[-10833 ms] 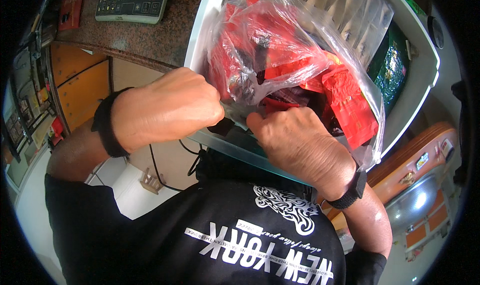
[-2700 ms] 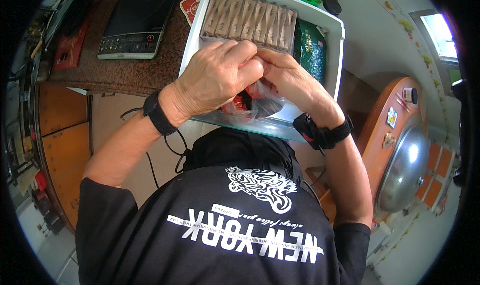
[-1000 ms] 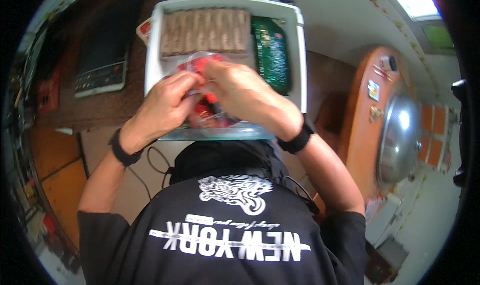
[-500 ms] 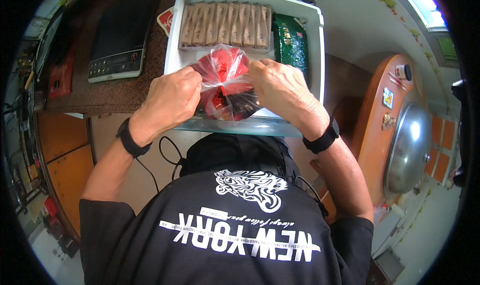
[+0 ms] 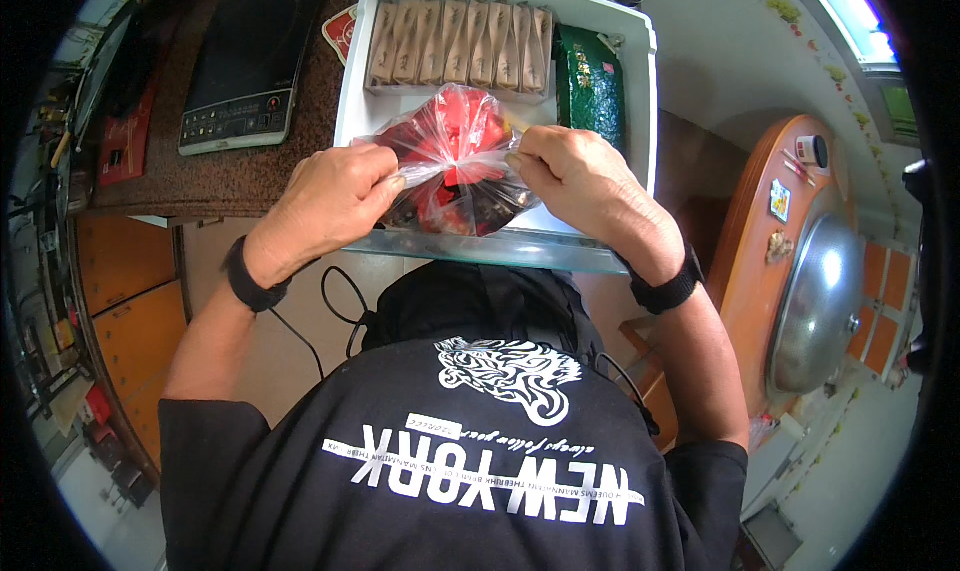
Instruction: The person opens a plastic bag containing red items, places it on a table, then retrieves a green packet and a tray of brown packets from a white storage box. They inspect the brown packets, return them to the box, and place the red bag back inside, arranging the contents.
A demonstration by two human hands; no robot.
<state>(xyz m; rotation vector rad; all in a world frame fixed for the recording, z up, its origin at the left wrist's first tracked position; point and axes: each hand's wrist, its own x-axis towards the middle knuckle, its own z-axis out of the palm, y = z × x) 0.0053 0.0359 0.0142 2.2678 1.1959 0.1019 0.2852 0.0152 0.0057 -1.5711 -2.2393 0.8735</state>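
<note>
A clear plastic bag [image 5: 455,136] full of red packets sits at the near end of a white tray [image 5: 645,101]. My left hand [image 5: 325,201] pinches the bag's left side. My right hand [image 5: 575,176] pinches its right side, and the plastic is stretched between them. Both wrists wear black bands. A row of several brown sachets [image 5: 460,46] lies across the far end of the tray. A dark green packet [image 5: 590,86] lies along the tray's right side.
The tray rests on a brown speckled counter [image 5: 230,176] with a black induction cooker [image 5: 245,66] to its left. A round wooden table with a metal dome lid [image 5: 820,306] stands at the right. Orange cabinet doors [image 5: 125,301] are below the counter at left.
The view shifted slightly. My hands still hold the bag in the tray and have pulled its top out sideways between them.
</note>
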